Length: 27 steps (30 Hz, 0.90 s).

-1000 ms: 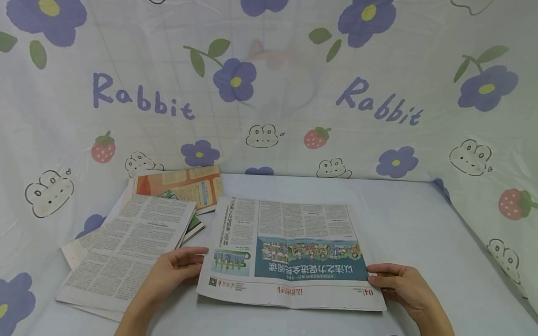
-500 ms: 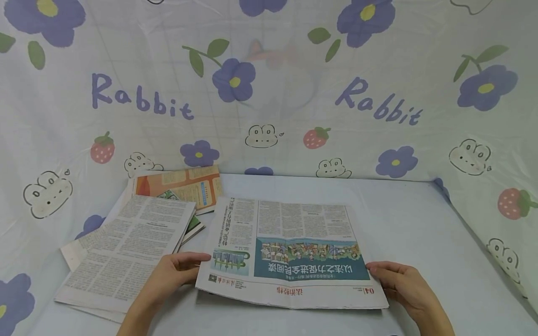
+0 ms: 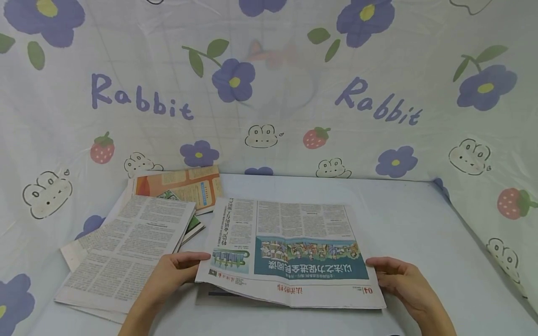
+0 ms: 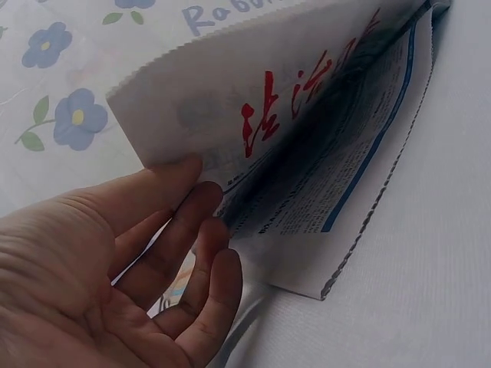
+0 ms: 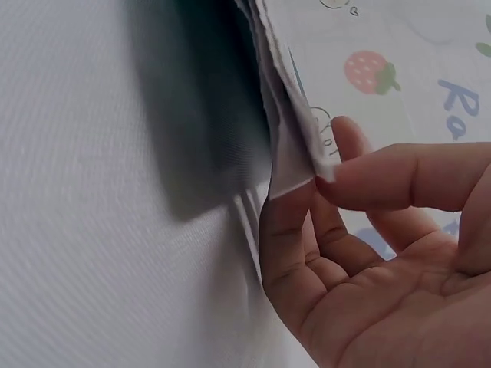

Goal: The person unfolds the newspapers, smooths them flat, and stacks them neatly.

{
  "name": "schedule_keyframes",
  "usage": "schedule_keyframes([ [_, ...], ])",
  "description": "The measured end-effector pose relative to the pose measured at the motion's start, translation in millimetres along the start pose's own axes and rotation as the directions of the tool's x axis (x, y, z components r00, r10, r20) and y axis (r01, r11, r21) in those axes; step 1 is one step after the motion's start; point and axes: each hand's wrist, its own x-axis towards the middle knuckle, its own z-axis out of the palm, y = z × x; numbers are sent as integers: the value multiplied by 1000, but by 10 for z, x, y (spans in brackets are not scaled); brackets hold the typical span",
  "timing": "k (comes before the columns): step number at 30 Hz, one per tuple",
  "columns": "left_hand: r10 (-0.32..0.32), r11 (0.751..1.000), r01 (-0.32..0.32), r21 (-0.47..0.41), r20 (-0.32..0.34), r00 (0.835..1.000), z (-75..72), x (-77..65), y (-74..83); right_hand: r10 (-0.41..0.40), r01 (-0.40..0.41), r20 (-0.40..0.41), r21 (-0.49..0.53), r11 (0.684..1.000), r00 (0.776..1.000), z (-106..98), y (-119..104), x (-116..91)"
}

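A folded newspaper (image 3: 302, 219) lies before me, its print upside down and a teal picture panel on the right. My left hand (image 3: 174, 273) pinches its left edge. In the left wrist view, thumb and fingers of that hand (image 4: 130, 268) hold the raised top layer, with red characters on it. A lower layer (image 4: 368, 169) with a blue line shows in the gap beneath. My right hand (image 3: 403, 287) grips the right edge; in the right wrist view several layers (image 5: 288, 146) are pinched between thumb and fingers, slightly above the table.
To the left, a folded newspaper (image 3: 130, 247) lies over other papers, with a green-edged printed item (image 3: 193, 227) partly under it. Behind them is an orange printed sheet (image 3: 180, 184). A rabbit-and-flower curtain (image 3: 277, 84) hangs behind the white table (image 3: 403, 210).
The newspaper's front left corner has risen, and a lower layer now shows beneath it. My left hand has shifted slightly right. The right hand stays at the right edge.
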Motion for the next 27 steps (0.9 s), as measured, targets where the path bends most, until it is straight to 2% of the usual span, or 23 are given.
schedule_keyframes([
  [6,-21,1000,21,10,-60,998,25,8,5,-55,54,45,27,998,997,-12,-11,-19],
  [13,-40,999,43,14,-143,989,38,14,16,-41,41,44,-6,999,998,-9,-24,-31],
  [22,-47,999,42,-33,-160,986,49,16,40,-71,69,83,27,997,994,-16,-39,-40],
  [27,-35,999,31,-25,-182,983,51,26,21,-70,70,90,1,998,994,-16,-45,-52],
])
